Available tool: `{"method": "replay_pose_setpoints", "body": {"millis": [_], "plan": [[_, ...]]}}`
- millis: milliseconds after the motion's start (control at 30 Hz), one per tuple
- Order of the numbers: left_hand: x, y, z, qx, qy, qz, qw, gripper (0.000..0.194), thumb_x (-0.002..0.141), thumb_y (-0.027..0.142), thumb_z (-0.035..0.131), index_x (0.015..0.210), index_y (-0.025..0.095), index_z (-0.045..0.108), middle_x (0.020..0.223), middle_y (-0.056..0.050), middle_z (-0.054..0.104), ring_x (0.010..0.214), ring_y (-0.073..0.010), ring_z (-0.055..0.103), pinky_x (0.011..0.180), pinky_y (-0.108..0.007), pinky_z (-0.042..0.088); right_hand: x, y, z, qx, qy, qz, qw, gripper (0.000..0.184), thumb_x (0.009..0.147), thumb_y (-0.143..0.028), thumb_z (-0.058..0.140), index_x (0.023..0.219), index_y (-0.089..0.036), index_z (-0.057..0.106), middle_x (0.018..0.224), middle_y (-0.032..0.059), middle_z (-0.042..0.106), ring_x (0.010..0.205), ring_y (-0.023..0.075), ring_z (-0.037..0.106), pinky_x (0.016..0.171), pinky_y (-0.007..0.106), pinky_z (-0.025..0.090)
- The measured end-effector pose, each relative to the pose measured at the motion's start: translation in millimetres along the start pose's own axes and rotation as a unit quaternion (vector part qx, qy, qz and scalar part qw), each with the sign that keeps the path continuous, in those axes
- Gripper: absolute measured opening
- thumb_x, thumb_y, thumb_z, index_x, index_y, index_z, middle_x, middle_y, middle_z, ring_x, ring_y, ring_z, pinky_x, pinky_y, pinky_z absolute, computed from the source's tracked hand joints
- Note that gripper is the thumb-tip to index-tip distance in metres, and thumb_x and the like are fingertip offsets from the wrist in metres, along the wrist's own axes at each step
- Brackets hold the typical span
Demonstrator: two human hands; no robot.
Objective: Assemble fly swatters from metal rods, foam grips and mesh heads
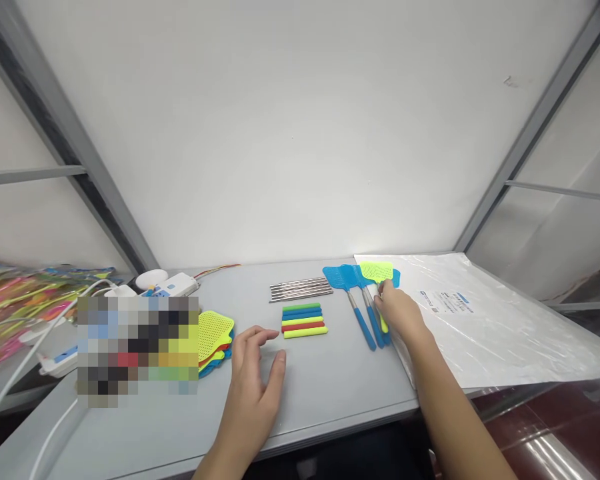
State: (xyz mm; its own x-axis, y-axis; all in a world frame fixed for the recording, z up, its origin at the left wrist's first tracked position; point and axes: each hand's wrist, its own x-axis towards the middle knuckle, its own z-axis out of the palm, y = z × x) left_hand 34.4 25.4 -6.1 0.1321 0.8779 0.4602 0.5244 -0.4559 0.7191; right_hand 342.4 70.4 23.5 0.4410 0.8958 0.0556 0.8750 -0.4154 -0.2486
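Observation:
My right hand [397,307] is closed around a yellow-green fly swatter [377,271] at the right of the table. This swatter overlaps several blue fly swatters [336,277], which lie with metal shafts and blue grips toward me. My left hand [257,373] hovers near the table's middle with thumb and fingers apart, holding nothing. Just beyond its fingertips lies a row of coloured handle sleeves [303,321] in green, blue, yellow and red. Behind them, thin metal rods [300,289] lie side by side. To its left is a stack of perforated swatter heads [214,337], yellow on top.
A white plastic bag [490,327] with a label covers the table's right side. White power strips [175,285] and cables stand at the left, beside a blurred patch. Colourful wrapped items [25,307] lie at the far left. A white panel [300,133] rises behind the table.

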Motion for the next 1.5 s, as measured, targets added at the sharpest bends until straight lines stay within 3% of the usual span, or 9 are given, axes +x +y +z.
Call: {"method": "replay_pose_setpoints", "body": {"millis": [433, 567, 700, 867, 1000, 1100, 1333, 1500], "plan": [[1, 7, -7.5, 0.031, -0.004, 0.007, 0.999, 0.022, 0.095, 0.03, 0.046, 0.115, 0.024, 0.052, 0.124, -0.01, 0.042, 0.121, -0.027, 0.043, 0.098, -0.045, 0.041, -15, -2, -7, -0.016, 0.002, -0.05, 0.999, 0.024, 0.094, -0.031, 0.041, 0.109, -0.019, 0.055, 0.09, 0.0106, 0.068, 0.08, 0.025, 0.064, 0.059, 0.029, 0.033], [8, -1, -22.4, 0.115, 0.008, 0.047, 0.992, 0.019, 0.095, 0.026, 0.047, 0.112, 0.022, 0.054, 0.12, -0.01, 0.044, 0.116, -0.0268, 0.043, 0.099, -0.045, 0.039, -24, -30, -26, -0.001, 0.019, -0.106, 0.994, 0.025, 0.095, -0.035, 0.039, 0.109, -0.022, 0.055, 0.088, 0.0069, 0.068, 0.079, 0.0228, 0.062, 0.058, 0.029, 0.033], [15, -14, -37.3, 0.208, 0.027, 0.059, 0.976, 0.015, 0.094, 0.023, 0.047, 0.104, 0.02, 0.058, 0.116, -0.01, 0.048, 0.109, -0.0281, 0.044, 0.095, -0.047, 0.039, -35, -81, -36, -0.007, -0.029, -0.252, 0.967, 0.025, 0.096, -0.034, 0.037, 0.108, -0.024, 0.057, 0.087, 0.0043, 0.068, 0.075, 0.0192, 0.062, 0.055, 0.027, 0.033], [11, -16, -37.7, 0.229, -0.002, 0.07, 0.971, 0.015, 0.094, 0.02, 0.047, 0.1, 0.02, 0.06, 0.115, -0.009, 0.051, 0.106, -0.027, 0.045, 0.093, -0.044, 0.041, -51, -122, -14, -0.053, -0.103, -0.392, 0.913, 0.019, 0.091, -0.028, 0.048, 0.08, -0.021, 0.062, 0.076, 0.0047, 0.068, 0.066, 0.0187, 0.061, 0.053, 0.027, 0.027], [5, -10, -31.4, 0.248, -0.073, 0.104, 0.96, 0.014, 0.093, 0.019, 0.047, 0.099, 0.02, 0.061, 0.12, -0.009, 0.052, 0.107, -0.0273, 0.045, 0.091, -0.044, 0.042, -57, -125, 6, -0.082, -0.108, -0.428, 0.894, 0.02, 0.091, -0.026, 0.048, 0.076, -0.02, 0.06, 0.076, 0.0062, 0.068, 0.064, 0.0204, 0.061, 0.052, 0.028, 0.025], [4, -7, -30.8, 0.257, -0.086, 0.112, 0.956, 0.015, 0.093, 0.018, 0.046, 0.097, 0.019, 0.06, 0.122, -0.009, 0.052, 0.109, -0.0275, 0.045, 0.09, -0.045, 0.041, -59, -124, 13, -0.097, -0.099, -0.438, 0.888, 0.017, 0.09, -0.023, 0.048, 0.079, -0.019, 0.06, 0.079, 0.0081, 0.069, 0.067, 0.0229, 0.063, 0.053, 0.029, 0.024], [3, -4, -31.1, 0.207, -0.12, 0.114, 0.964, 0.016, 0.096, 0.023, 0.046, 0.107, 0.019, 0.056, 0.114, -0.008, 0.057, 0.103, -0.0258, 0.049, 0.088, -0.042, 0.041, -69, -128, 0, -0.087, -0.092, -0.475, 0.871, 0.012, 0.083, -0.016, 0.052, 0.083, -0.018, 0.064, 0.081, 0.0071, 0.071, 0.072, 0.0225, 0.065, 0.055, 0.029, 0.027], [1, -3, -23.1, 0.037, -0.066, 0.022, 0.997, 0.018, 0.098, 0.03, 0.047, 0.113, 0.021, 0.05, 0.11, -0.006, 0.058, 0.103, -0.0224, 0.051, 0.092, -0.039, 0.04, -76, -133, -15, 0.018, -0.105, -0.48, 0.871, 0.016, 0.083, -0.025, 0.055, 0.093, -0.018, 0.066, 0.075, 0.0038, 0.069, 0.064, 0.0178, 0.06, 0.056, 0.027, 0.031]]}}
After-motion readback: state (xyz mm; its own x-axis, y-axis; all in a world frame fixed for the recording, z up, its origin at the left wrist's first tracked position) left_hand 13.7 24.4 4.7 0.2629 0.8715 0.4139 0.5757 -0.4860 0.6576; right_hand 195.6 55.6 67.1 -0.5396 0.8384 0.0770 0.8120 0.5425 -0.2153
